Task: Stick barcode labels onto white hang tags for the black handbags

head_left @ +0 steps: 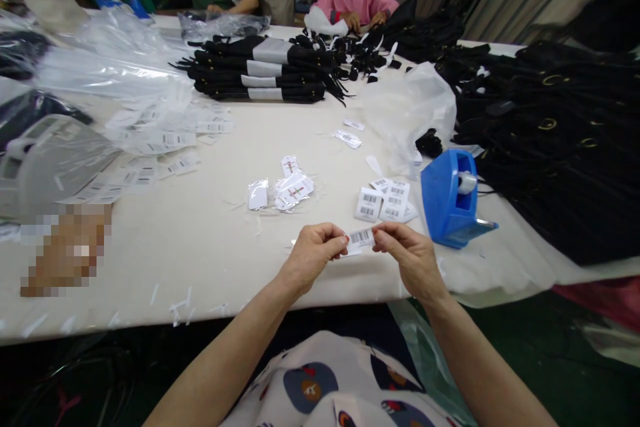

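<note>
We pinch the label (361,238) at its left end with the left hand (311,252) and at its right end with the right hand (411,255), barcode (359,237) exposed between

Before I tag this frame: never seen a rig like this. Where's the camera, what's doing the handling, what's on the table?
There's no machine here. One camera, worn on a person's head, looks forward and down, so the arms coming in from the bottom are the wearer's own. The bare left hand and right hand hold a small barcode label between them, at the near edge of a pale table. Just beyond are more barcode stickers, with a blue tape dispenser to their right and small tags to their left. Farther back lie stacked black bundles with grey bands. The people across the table are others, not the wearer.
</note>
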`<action>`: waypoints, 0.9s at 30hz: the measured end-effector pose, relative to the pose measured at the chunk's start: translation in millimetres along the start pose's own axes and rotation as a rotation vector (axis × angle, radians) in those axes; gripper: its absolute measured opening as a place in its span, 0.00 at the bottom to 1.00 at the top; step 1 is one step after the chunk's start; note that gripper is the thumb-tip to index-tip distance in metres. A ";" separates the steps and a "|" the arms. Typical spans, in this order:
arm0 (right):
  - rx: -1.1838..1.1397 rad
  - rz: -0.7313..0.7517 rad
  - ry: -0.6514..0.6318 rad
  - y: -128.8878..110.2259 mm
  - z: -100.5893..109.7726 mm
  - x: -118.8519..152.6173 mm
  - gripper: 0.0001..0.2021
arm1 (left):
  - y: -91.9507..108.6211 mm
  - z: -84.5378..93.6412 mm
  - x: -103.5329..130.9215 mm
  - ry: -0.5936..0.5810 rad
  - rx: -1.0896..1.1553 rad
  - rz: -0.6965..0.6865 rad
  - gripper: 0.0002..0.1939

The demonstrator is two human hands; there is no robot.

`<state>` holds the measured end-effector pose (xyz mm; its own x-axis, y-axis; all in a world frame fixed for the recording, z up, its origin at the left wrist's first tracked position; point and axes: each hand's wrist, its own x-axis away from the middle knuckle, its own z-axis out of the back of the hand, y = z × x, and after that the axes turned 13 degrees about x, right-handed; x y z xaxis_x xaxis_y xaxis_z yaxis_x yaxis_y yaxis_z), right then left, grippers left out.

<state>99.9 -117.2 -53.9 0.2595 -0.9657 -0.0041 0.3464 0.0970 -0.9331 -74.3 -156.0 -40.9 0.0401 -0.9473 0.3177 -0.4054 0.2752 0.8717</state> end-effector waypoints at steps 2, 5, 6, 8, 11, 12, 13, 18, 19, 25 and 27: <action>-0.008 -0.019 -0.048 -2.1 -2.8 -0.2 0.08 | -1.0 1.2 1.0 -0.014 -0.023 0.005 0.07; -0.018 -0.046 -0.035 -2.5 -9.9 1.7 0.08 | -3.7 4.1 1.6 -0.008 -0.051 0.008 0.06; -0.022 -0.058 -0.011 -2.0 -13.2 3.0 0.08 | -4.8 5.0 1.7 0.008 -0.060 0.005 0.06; -0.035 -0.077 0.032 -0.2 -20.2 6.0 0.08 | -6.9 6.6 1.6 0.046 -0.071 0.005 0.06; -0.048 -0.080 0.079 3.4 -28.2 9.0 0.08 | -8.4 9.2 2.0 0.108 -0.079 0.026 0.05; -0.047 -0.078 0.097 4.9 -29.5 9.2 0.08 | -8.3 10.8 2.7 0.135 -0.083 0.034 0.05; -0.047 -0.079 0.113 6.4 -29.9 8.9 0.09 | -8.1 13.0 3.7 0.156 -0.086 0.039 0.05; -0.063 -0.115 0.102 14.9 -23.9 3.5 0.10 | -6.1 39.0 19.4 0.083 -0.213 0.096 0.07; -0.063 -0.127 0.094 16.3 -22.2 2.3 0.10 | -5.6 46.5 24.3 0.071 -0.260 0.110 0.08; -0.029 -0.102 -0.010 13.7 -20.4 -1.0 0.10 | 1.2 87.5 49.4 0.210 -0.458 0.046 0.16; 0.005 -0.072 -0.061 9.8 -22.3 0.6 0.09 | 5.3 99.5 55.2 0.249 -0.413 0.060 0.15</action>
<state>83.4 -122.2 -71.0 0.2881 -0.9539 0.0845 0.3701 0.0295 -0.9285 -165.1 -223.2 -55.9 0.2660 -0.8738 0.4072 -0.0188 0.4176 0.9084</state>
